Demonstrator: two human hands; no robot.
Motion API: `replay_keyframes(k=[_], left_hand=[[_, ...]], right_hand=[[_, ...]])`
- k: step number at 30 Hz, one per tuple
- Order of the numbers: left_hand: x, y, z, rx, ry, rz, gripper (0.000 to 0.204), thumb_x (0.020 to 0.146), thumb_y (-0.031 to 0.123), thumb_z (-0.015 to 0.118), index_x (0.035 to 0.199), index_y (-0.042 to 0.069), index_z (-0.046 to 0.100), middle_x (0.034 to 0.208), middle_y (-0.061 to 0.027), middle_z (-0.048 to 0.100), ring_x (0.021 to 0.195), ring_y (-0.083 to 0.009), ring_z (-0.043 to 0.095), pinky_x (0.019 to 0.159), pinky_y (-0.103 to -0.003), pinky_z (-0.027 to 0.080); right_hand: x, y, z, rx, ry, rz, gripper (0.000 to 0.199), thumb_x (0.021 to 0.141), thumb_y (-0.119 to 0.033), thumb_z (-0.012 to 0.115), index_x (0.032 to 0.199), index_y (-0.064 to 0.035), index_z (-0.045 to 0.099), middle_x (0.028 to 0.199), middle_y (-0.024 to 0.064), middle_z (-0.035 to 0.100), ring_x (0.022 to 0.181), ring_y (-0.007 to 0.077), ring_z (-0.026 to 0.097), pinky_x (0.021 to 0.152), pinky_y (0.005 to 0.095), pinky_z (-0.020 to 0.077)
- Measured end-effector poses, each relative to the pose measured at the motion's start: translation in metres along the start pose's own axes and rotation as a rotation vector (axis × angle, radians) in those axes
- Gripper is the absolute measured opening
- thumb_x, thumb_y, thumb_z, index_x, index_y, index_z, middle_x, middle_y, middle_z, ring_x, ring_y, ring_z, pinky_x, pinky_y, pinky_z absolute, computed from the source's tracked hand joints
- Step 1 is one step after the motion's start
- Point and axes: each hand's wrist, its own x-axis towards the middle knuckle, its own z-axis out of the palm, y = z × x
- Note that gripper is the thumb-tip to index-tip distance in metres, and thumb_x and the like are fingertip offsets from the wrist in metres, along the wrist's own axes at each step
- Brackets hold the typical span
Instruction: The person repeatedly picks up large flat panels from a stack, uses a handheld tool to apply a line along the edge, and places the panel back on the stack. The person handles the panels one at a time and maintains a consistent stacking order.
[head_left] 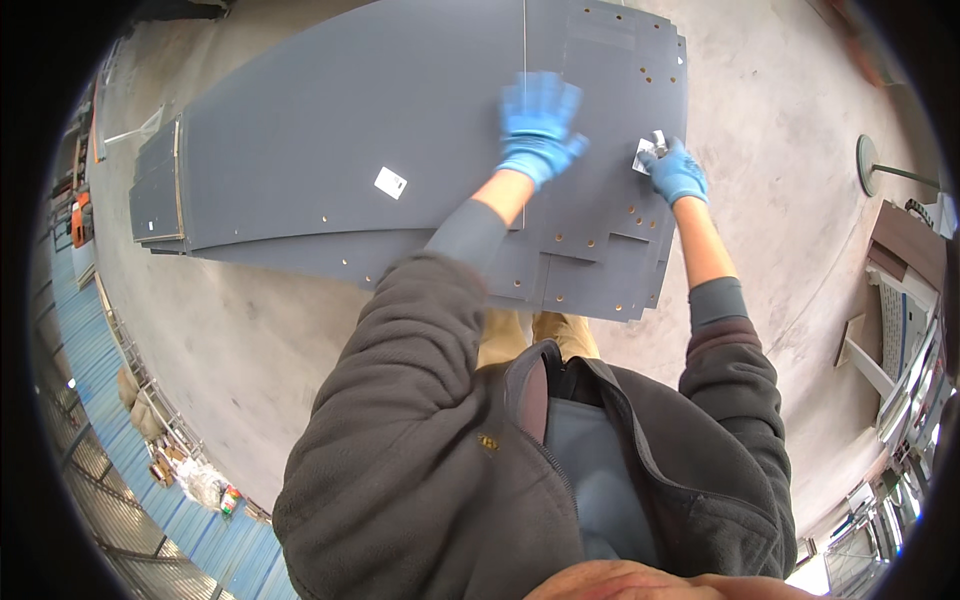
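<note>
Large dark grey flat panels (300, 130) lie stacked in front of me, with several small holes along their edges. My left hand (541, 125), in a blue glove, is spread over the panel beside a thin straight seam, its fingers slightly blurred. Near the panels' right edge, my right hand (678, 172), also gloved in blue, has its fingers curled in a pinch. At its fingertips are a white label-like piece (642, 157) and a small whitish-silver bit whose kind I cannot make out. Another white label (391, 182) lies on the panel to the left.
On the right stands a round green base with a pole (866, 165); below it are stacked boards and offcuts (885, 300). Blue slatted decking (110, 330) with a rail runs along the left. Bags and wrapping (200, 480) lie at lower left. The floor (780, 130) is pale concrete.
</note>
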Motion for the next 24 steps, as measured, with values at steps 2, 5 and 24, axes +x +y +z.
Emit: replay_keyframes(k=[2,5,24], left_hand=[[-0.016,-0.042,0.007,0.196,0.072,-0.332,0.095,0.093,0.062,0.063,0.169,0.014,0.032,0.176,-0.0245,0.019,0.162,-0.0520,0.007,0.127,-0.071,0.006],[-0.041,-0.055,0.023,0.086,0.140,-0.304,0.088,0.101,0.064,0.052,0.169,0.012,0.032,0.176,-0.0232,0.022,0.162,-0.0511,0.010,0.129,-0.067,0.004],[-0.147,-0.031,-0.017,-0.165,0.071,-0.315,0.097,0.092,0.042,0.074,0.169,0.008,0.028,0.176,-0.0186,0.021,0.163,-0.0464,0.012,0.132,-0.064,0.006]], right_hand=[[0.002,-0.004,0.014,-0.078,-0.102,-0.016,0.070,0.092,-0.054,0.076,0.142,-0.0096,0.055,0.126,0.0241,0.071,0.120,0.0373,0.071,0.101,0.0489,0.0556],[0.002,0.003,0.024,-0.204,-0.138,-0.085,0.082,0.092,-0.057,0.076,0.154,-0.0133,0.046,0.134,0.0271,0.064,0.120,0.0438,0.069,0.101,0.0508,0.0562],[-0.061,-0.132,-0.035,-0.146,-0.688,-0.033,0.056,0.100,-0.049,0.067,0.141,-0.0102,0.068,0.110,0.0170,0.079,0.096,0.0313,0.077,0.079,0.0407,0.0593]])
